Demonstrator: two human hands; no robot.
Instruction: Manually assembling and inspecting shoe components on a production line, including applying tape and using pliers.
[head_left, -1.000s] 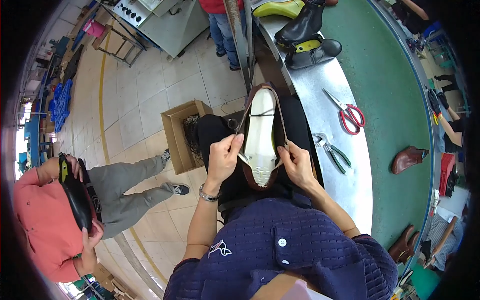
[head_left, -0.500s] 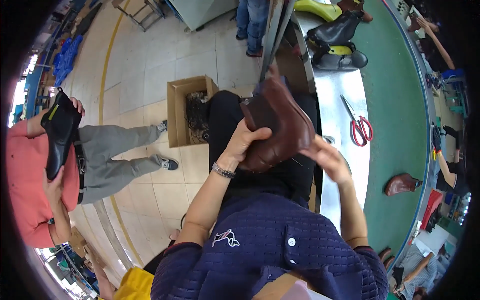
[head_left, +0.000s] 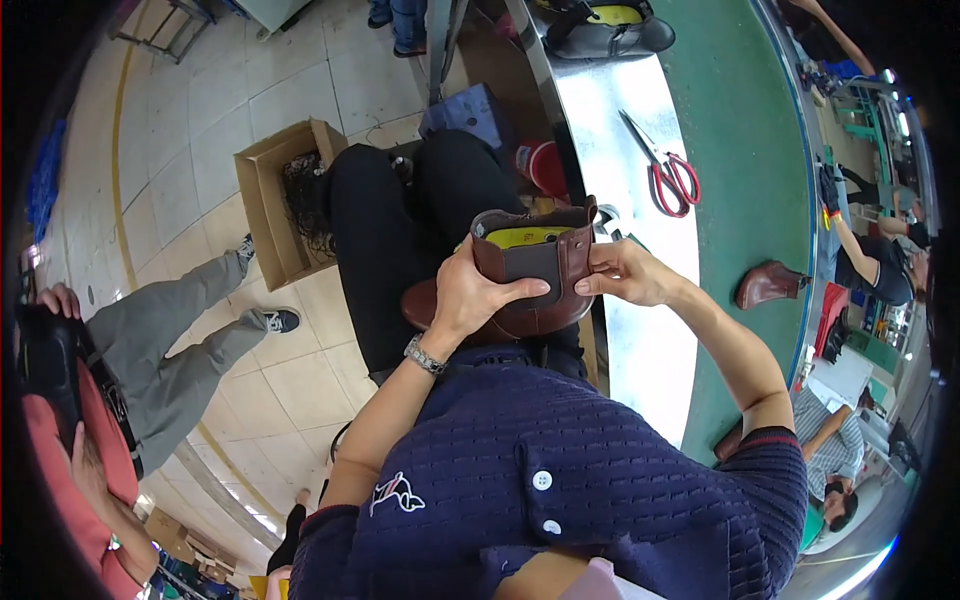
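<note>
Found brown ankle boot (head_left: 538, 319) above black-clad lap (head_left: 365, 230), between both hands, with its opening upward and a yellow insert (head_left: 520, 237) in sight. Clasped the toe side of its shaft in left hand (head_left: 468, 295), with thumb across the dark side panel (head_left: 532, 266); judged this a steadying hold. Pinched the opposite shaft edge between thumb and fingers of right hand (head_left: 630, 276), closed narrow; judged this as leaving the mouth uncovered for viewing. Logged red-handled scissors (head_left: 676, 186) on metal bench (head_left: 655, 350), beyond right hand, with handles nearer than blades, presumably for easy reach. Noted second brown boot (head_left: 770, 287) well right of right hand, and open cardboard box (head_left: 262, 215) left of left hand, holding dark tangled scraps (head_left: 303, 190). Read no writing on boot, scissors or box. Saw only a pale stitched emblem (head_left: 398, 494) on blue shirt (head_left: 600, 430), nearer the body than both hands.
</note>
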